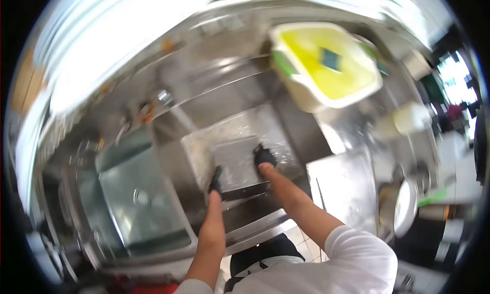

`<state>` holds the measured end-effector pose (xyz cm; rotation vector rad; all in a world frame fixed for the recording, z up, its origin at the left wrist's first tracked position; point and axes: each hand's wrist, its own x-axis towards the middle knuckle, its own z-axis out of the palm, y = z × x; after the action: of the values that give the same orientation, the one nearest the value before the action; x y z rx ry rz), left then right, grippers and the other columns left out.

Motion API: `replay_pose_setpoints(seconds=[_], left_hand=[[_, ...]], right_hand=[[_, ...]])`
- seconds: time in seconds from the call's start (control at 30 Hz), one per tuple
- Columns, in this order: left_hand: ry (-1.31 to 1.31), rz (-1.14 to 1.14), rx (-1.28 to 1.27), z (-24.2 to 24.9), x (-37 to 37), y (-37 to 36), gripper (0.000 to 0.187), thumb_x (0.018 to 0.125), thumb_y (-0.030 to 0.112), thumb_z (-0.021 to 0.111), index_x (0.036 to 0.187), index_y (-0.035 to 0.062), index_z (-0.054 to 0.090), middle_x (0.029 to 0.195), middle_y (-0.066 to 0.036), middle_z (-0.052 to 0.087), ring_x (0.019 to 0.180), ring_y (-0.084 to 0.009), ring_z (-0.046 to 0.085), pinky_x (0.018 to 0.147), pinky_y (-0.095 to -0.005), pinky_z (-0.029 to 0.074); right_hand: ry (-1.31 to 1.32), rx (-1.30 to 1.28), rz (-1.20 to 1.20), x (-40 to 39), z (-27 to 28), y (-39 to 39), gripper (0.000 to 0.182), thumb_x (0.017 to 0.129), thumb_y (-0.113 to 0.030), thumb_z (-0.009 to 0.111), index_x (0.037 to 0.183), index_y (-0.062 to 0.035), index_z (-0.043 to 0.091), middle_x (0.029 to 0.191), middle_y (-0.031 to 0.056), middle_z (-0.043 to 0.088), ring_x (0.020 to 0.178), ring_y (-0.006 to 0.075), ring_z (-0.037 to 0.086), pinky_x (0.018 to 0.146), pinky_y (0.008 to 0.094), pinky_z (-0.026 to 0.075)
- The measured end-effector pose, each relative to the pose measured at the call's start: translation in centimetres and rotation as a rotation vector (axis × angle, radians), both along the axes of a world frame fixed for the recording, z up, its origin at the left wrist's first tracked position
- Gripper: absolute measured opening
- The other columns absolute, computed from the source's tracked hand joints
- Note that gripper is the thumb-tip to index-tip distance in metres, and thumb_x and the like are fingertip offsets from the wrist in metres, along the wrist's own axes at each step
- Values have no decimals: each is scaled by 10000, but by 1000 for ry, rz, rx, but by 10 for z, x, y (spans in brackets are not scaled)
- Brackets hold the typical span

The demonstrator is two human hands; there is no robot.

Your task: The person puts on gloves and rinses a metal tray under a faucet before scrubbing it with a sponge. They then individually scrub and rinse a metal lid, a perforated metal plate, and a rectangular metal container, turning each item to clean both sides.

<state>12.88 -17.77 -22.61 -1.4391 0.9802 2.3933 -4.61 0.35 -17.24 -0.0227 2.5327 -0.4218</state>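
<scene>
A rectangular metal pan (236, 160) lies in the middle sink basin, its dark near side (245, 192) facing me. My left hand (216, 181), in a black glove, grips its left edge. On the opposite edge is my right hand (265, 160), also black-gloved, with its fingers closed at the rim; motion blur softens them. Beneath and behind the pan spreads a wet, pale metal surface (196, 141). From a faucet (165, 96) at the back left, a stream of water (184, 118) comes down towards it.
To the left is another basin (138, 197) with a drain. A white tub (306, 97) with yellow-green contents and a dark sponge (331, 59) stands at the back right. At right are a flat metal tray (344, 189), a white container (412, 118) and a round pot (406, 207).
</scene>
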Motion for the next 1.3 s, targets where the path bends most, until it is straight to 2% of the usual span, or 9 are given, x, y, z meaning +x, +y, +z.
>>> replay_pose_setpoints(seconds=[0.17,0.43,0.5,0.73,0.8,0.9,1.0,1.23,1.3], left_hand=[[309,-197,-171,-86,-8,-38,625,927,500,521,1379,71,478,1290,-71,529,1138,-241,519,964,-396,445],[185,-464,-11,34,-9,-38,825,837,678,456,1411,86,434,1405,-157,460,1243,-388,446,1045,-558,336],[424,-575,537,47,2,-30,869,808,715,440,1420,98,419,1445,-148,419,1289,-394,394,1064,-573,298],[-10,240,63,61,1,-11,938,695,705,594,1411,127,411,1447,-79,419,1320,-333,370,1079,-499,286],[42,259,96,44,0,-21,938,681,698,623,1402,133,421,1438,-69,430,1320,-323,372,1064,-490,306],[19,213,303,59,8,-4,947,713,740,585,1419,134,406,1443,-66,431,1324,-320,369,1068,-490,313],[276,-197,265,42,20,14,931,786,780,479,1443,129,375,1462,-55,417,1325,-288,370,1089,-418,312],[127,-242,153,52,39,7,1010,751,810,489,1471,127,302,1463,-65,391,1350,-288,346,1060,-442,347],[95,172,766,-15,40,-39,1036,746,814,489,1490,134,251,1485,-80,352,1376,-300,318,1081,-447,327]], right_hand=[[107,-167,-120,66,39,51,395,901,-339,450,1165,-96,615,1125,202,650,1056,381,623,924,474,477],[127,-568,-397,86,171,82,743,791,-514,590,1384,-110,398,1268,242,550,1174,413,533,986,478,432],[194,-553,-256,93,195,104,832,780,-478,626,1448,-117,287,1380,260,442,1249,426,461,1020,476,408],[340,-834,-465,157,306,325,964,770,-542,708,1507,-156,222,1438,201,392,1258,327,462,1042,400,386],[286,-1041,-735,181,322,394,800,829,-451,706,1464,-167,311,1170,122,618,820,133,599,627,270,511],[843,-931,-1004,182,317,478,747,836,-302,723,1452,-152,329,1013,93,601,713,117,578,590,245,485],[1208,-240,-1195,163,302,542,892,788,-428,732,1448,-29,284,1319,253,503,1211,416,484,1004,436,385],[532,245,-1312,124,255,622,1133,673,-665,674,1531,-194,103,1461,305,313,1318,459,375,1077,509,329],[310,296,-1176,127,250,632,1127,683,-683,643,1534,-207,78,1498,297,249,1362,454,313,1109,503,289]])
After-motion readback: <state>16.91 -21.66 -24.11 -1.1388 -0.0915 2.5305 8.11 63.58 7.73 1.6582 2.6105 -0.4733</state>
